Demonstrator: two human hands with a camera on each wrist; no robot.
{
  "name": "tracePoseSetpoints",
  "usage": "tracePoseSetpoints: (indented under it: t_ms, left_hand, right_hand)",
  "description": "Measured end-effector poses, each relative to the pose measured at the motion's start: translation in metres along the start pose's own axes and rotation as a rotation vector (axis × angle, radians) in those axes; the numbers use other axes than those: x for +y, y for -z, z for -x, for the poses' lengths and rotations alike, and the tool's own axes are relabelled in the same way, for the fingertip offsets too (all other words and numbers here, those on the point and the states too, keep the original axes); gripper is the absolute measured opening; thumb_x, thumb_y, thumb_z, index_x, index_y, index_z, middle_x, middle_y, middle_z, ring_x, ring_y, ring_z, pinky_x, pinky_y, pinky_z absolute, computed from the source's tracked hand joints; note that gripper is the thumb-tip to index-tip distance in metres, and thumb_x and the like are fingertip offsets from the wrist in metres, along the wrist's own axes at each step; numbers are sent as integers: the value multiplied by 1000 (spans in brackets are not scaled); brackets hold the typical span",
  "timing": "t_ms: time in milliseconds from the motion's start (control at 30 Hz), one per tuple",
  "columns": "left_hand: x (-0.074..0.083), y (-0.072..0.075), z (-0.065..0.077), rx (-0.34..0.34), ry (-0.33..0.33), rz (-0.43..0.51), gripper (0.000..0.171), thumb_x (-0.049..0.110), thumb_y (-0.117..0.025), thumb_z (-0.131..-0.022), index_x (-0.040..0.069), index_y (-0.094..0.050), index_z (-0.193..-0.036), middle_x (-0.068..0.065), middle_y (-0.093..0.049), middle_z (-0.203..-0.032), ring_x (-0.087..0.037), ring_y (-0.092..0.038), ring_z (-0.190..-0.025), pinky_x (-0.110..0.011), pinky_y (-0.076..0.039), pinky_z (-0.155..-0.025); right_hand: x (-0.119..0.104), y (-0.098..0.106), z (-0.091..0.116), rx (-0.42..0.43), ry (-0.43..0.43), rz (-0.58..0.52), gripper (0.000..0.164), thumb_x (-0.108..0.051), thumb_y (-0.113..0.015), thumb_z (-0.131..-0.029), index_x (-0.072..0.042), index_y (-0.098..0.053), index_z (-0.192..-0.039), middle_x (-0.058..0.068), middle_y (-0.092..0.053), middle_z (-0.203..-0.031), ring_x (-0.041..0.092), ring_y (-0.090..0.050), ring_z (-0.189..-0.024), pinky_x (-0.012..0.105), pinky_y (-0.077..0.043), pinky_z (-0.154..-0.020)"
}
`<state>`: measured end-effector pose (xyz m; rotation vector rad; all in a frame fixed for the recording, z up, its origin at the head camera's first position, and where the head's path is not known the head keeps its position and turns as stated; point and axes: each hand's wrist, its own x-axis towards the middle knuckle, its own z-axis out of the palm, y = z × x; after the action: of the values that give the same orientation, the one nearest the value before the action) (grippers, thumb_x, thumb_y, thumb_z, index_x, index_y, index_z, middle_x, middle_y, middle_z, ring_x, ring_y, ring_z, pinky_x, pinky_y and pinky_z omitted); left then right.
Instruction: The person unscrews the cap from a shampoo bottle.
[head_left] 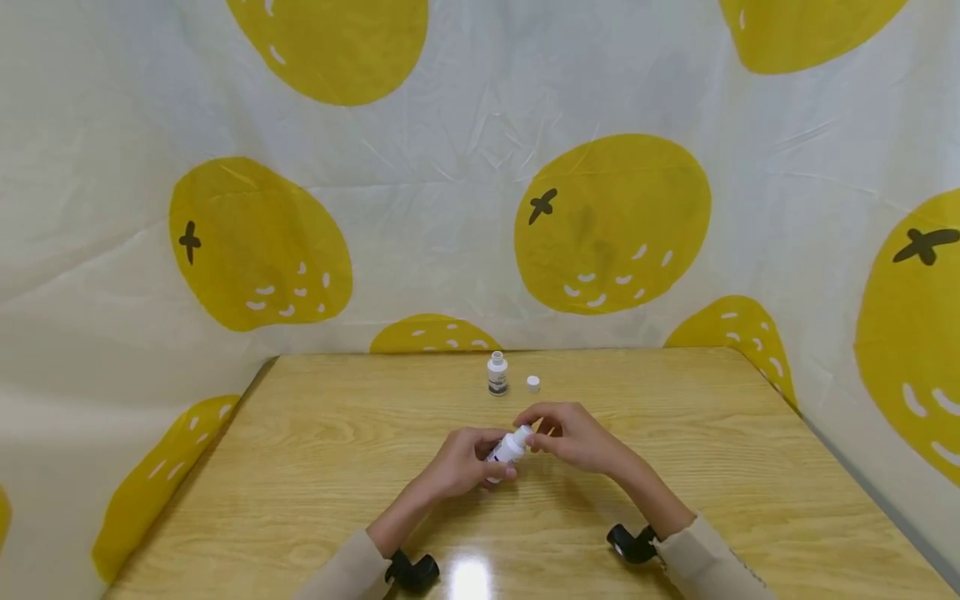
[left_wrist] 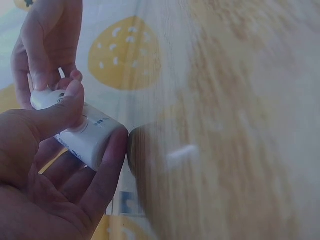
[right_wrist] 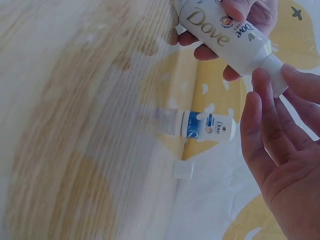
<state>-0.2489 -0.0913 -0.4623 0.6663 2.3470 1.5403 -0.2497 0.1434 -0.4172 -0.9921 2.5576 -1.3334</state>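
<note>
A white Dove bottle (right_wrist: 212, 32) is tilted just above the table, its white cap (right_wrist: 276, 75) pointing up and to the right in the head view. My left hand (head_left: 461, 465) grips the bottle's body, with the thumb across its side. The thumb and fingertips of my right hand (head_left: 573, 435) pinch the cap. Farther back stands a second, smaller-looking Dove bottle (head_left: 497, 375), upright, with its neck uncapped. A loose white cap (head_left: 533, 383) lies on the table to the right of it.
The wooden table (head_left: 337, 467) reaches back to a pale curtain (head_left: 435, 225) printed with large yellow fruit. Black camera mounts sit on both wrists, the left mount (head_left: 412, 573) low over the table's near side.
</note>
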Motion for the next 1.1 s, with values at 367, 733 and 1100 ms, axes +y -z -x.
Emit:
tracePoseSetpoints:
  t_ms: [367,733,1100]
  left_hand:
    - [0,-1,-1,2,-9,-15,34,13,-82,-89,20,-75,-121,-4,-78,-100,-12,-70,-82,-32,-60,-61]
    - [0,-1,0,3,-3,-17,34,12,-82,-89,18,-75,-122,-4,-79,-98,-12,-69,-82,-31,-60,-61]
    - [-1,1,-1,-18,3,9,34,14,-81,-89,20,-75,-122,-8,-78,-104,-12,-70,-86,-32,-61,-61]
  right_hand:
    - [1,5,0,69,-44,57,28,-29,-72,-98,-8,-72,-117,8,-74,-104,24,-70,-80,25,-55,-68]
    - [3,3,-2,90,-77,64,20,-32,-72,-98,-13,-76,-101,12,-75,-90,15,-66,-75,25,-53,-67]
    - [4,7,-1,18,-8,10,20,-12,-73,-96,-3,-74,-114,11,-75,-104,34,-71,-82,25,-54,-63]
